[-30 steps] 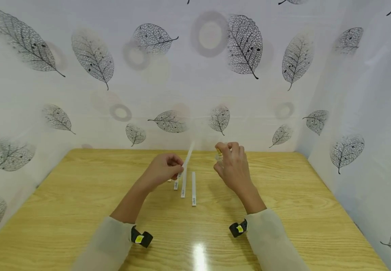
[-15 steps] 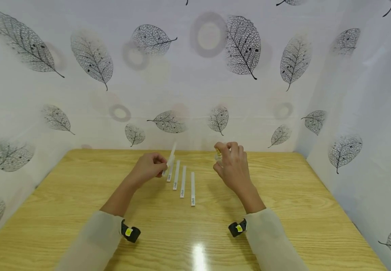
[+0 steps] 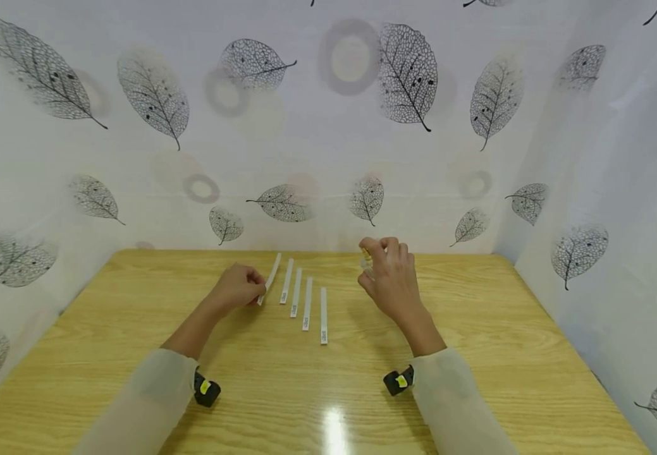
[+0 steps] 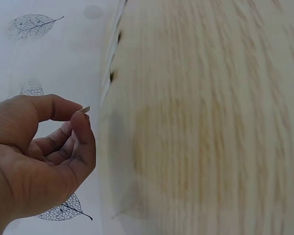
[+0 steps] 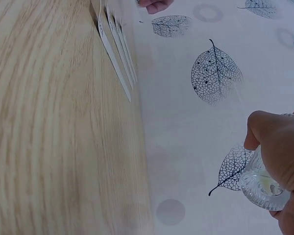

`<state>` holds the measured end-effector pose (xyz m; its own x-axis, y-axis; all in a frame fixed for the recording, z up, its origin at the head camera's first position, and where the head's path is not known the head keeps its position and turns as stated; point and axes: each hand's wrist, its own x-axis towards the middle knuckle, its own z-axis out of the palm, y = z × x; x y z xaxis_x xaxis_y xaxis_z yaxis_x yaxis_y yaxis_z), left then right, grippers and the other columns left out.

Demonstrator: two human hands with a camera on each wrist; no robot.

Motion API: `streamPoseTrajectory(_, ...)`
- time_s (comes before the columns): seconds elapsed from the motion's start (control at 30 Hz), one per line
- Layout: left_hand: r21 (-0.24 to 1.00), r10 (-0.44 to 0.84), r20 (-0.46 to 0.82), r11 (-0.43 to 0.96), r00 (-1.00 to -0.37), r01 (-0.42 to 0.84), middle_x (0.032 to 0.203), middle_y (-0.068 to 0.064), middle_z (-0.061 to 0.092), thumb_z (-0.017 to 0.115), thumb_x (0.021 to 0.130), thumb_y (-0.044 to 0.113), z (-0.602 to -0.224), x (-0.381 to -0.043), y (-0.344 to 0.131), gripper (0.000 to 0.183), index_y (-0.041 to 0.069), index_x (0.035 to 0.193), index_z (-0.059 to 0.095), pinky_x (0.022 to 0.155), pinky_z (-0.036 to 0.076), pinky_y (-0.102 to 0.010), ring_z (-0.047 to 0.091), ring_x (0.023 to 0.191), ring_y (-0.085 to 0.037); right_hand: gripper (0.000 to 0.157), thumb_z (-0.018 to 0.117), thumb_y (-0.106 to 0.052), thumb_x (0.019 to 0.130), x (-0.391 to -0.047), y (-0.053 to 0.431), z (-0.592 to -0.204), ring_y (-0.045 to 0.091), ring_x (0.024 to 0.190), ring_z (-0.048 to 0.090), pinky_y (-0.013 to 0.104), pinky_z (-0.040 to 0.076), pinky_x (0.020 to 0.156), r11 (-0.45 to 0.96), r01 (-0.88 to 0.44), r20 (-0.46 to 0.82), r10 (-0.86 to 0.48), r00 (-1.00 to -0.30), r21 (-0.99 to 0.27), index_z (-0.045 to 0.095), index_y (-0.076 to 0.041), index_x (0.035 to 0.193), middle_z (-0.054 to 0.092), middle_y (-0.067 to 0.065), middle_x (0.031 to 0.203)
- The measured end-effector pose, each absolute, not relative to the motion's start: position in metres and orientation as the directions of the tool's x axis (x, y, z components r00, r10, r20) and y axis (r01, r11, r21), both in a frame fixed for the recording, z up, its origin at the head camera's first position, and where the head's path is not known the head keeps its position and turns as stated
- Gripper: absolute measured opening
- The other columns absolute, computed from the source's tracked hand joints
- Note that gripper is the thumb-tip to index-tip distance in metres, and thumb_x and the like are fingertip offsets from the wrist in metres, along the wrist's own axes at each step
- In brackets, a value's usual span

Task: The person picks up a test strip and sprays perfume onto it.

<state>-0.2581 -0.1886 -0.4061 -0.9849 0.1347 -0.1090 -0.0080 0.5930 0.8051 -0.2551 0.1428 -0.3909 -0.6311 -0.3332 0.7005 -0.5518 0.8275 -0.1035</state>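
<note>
Between thumb and forefinger, my left hand (image 3: 236,289) pinches the lower end of a narrow white paper test strip (image 3: 274,270), which slants up from the fingertips. The left wrist view shows only a small end of that strip (image 4: 85,109) poking out of the pinch. To its right, several like strips lie in a staggered row, from a far strip (image 3: 286,282) to a near strip (image 3: 324,316), with print at their near ends. My right hand (image 3: 394,278) grips a clear ribbed glass perfume bottle (image 5: 264,186) above the table, forefinger over its gold-coloured top (image 3: 366,255).
The wood-grain table (image 3: 476,316) runs back to a pale cloth backdrop (image 3: 317,145) printed with leaves, which also closes in both sides. Black wrist cameras (image 3: 207,388) sit at both sleeve cuffs.
My left hand has moved left and down toward the table with its strip, uncovering the row of strips. The right hand with the perfume bottle has stayed in place.
</note>
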Motion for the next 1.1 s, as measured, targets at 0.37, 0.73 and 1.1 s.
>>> streamPoseTrajectory(0.37,0.819,0.159,-0.227,0.566,-0.961,-0.1,0.09,-0.014,0.067,0.068,0.092,0.001,-0.4149,-0.2592,-0.1983,0.017,-0.01,0.105,0.068,0.062,0.056,-0.028,0.064,0.066,-0.015,0.062,0.077,-0.003,0.081,-0.2555,0.1434,-0.3908,0.035,0.076,0.045,0.043,0.036,0.062,0.831,-0.544,0.694,-0.324,-0.643,-0.117,0.044,-0.02,0.131,0.051,0.022,0.11)
streamPoseTrajectory(0.73,0.81,0.131,-0.284,0.563,-0.95,-0.164,0.09,-0.016,0.07,0.072,0.09,0.0,-0.4122,-0.2608,-0.196,0.016,-0.011,0.101,0.07,0.062,0.059,-0.028,0.067,0.062,-0.013,0.062,0.076,-0.002,0.081,-0.2553,0.1446,-0.3898,0.036,0.078,0.047,0.045,0.038,0.062,0.824,-0.553,0.692,-0.326,-0.644,-0.127,0.044,-0.019,0.131,0.051,0.022,0.111)
streamPoseTrajectory(1.1,0.772,0.098,-0.273,0.616,-0.957,-0.157,0.073,-0.008,0.072,0.077,0.086,0.002,-0.4126,-0.2625,-0.1947,0.008,-0.006,0.088,0.074,0.059,0.058,-0.027,0.066,0.059,-0.012,0.061,0.076,-0.003,0.081,-0.2567,0.1458,-0.3903,0.036,0.077,0.045,0.045,0.037,0.062,0.822,-0.555,0.702,-0.319,-0.637,-0.129,0.045,-0.019,0.131,0.052,0.023,0.111)
